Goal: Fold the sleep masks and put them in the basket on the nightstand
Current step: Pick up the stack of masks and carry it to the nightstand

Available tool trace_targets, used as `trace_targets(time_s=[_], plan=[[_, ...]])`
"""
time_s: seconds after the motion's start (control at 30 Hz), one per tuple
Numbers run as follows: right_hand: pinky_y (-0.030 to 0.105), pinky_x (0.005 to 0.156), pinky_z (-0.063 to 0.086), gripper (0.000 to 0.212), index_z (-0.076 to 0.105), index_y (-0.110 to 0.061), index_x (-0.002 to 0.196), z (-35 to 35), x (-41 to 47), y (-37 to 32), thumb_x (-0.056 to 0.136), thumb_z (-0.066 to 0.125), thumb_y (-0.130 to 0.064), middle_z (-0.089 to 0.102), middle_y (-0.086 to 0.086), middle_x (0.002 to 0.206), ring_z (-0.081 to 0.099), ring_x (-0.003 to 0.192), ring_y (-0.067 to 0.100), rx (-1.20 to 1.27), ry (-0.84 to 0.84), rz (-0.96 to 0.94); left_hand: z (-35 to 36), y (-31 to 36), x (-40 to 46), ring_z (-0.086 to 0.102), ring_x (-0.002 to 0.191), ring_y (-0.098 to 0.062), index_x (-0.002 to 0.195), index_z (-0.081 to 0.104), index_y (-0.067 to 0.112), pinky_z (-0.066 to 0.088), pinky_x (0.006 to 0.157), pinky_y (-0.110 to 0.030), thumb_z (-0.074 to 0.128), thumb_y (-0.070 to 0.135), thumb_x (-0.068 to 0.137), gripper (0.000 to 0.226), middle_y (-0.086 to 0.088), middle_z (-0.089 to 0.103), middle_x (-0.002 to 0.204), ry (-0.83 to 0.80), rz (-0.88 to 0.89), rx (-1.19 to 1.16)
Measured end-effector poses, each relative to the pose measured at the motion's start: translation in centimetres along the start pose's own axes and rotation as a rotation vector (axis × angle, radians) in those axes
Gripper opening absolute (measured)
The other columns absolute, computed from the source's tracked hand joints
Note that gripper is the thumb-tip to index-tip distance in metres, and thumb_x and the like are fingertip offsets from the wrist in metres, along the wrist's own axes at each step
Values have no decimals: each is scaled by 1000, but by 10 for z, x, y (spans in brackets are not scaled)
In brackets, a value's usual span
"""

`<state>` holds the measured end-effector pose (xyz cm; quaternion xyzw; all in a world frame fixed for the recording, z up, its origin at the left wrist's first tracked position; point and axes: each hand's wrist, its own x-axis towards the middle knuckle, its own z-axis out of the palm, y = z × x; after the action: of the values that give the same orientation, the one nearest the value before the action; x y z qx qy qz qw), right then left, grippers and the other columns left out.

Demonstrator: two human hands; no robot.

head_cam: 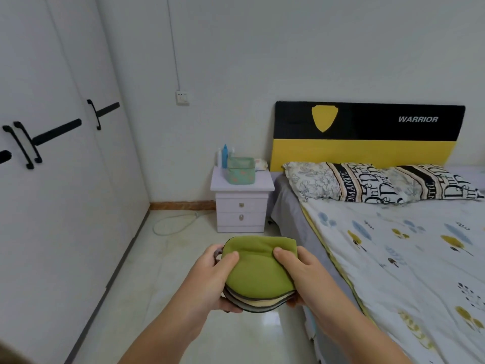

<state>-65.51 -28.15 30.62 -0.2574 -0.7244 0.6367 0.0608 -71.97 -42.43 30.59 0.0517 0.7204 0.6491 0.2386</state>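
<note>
- Our left hand [210, 279] and right hand [301, 277] pinch the soft green folded sleep masks [258, 271], fingers [231, 258] pressed on top.
- We should squeeze gently and walk to the green cloth basket [241, 170].

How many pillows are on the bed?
2: one pillow nearer the nightstand, the other pillow beside it, farther right, both against the headboard.

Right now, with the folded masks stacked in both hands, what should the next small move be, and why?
Probably carry the stack of folded masks, held by the left hand and right hand, forward to the basket on the nightstand; it stands well ahead, beside the bed.
</note>
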Motion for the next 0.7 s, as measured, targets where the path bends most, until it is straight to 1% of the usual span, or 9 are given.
trace_targets(time_s=[0.07, 0.17, 0.27, 0.4, 0.53, 0.7], plan=[[23, 41, 39, 38, 56, -4, 101, -1, 32, -3, 86, 54, -39, 51, 6, 76, 48, 53, 15, 5, -4, 1, 3, 6, 30, 61, 90, -29, 108, 56, 16, 54, 46, -33, 45, 25, 91, 21, -15, 57, 113, 0, -6, 2], [23, 41, 39, 36, 57, -5, 100, -8, 84, -9, 85, 54, -38, 52, 6, 78, 49, 54, 15, 13, -15, -7, 11, 18, 78, 62, 85, -28, 109, 56, 16, 55, 49, -35, 45, 25, 92, 22, -16, 58, 114, 5, -15, 0], [22, 39, 38, 34, 57, -7, 99, -18, 139, -24, 85, 54, -38, 52, 5, 75, 48, 52, 14, 25, -24, -22, 20, 37, 127, 62, 80, -29, 109, 56, 15, 56, 51, -36, 45, 25, 92, 23, -16, 58, 113, 7, -24, -3], [22, 38, 37, 37, 57, -6, 98, -24, 206, -46, 83, 55, -39, 51, 4, 74, 47, 52, 14, 24, -49, -50, 25, 63, 189, 62, 75, -27, 103, 57, 16, 55, 49, -34, 46, 26, 91, 19, -15, 60, 107, 29, -3, -17], [23, 41, 38, 37, 57, -6, 98, -22, 261, -61, 82, 55, -39, 51, 6, 76, 48, 55, 16, 17, -62, -32, 24, 80, 241, 60, 70, -28, 104, 57, 15, 56, 50, -33, 46, 27, 90, 21, -14, 61, 104, 25, -3, -24], [25, 42, 40, 34, 58, -8, 96, -17, 330, -73, 83, 55, -39, 52, 3, 73, 49, 56, 16, 9, -52, -12, 20, 95, 310, 60, 71, -24, 102, 58, 15, 55, 49, -33, 47, 27, 90, 20, -9, 61, 96, 14, -12, -32]])
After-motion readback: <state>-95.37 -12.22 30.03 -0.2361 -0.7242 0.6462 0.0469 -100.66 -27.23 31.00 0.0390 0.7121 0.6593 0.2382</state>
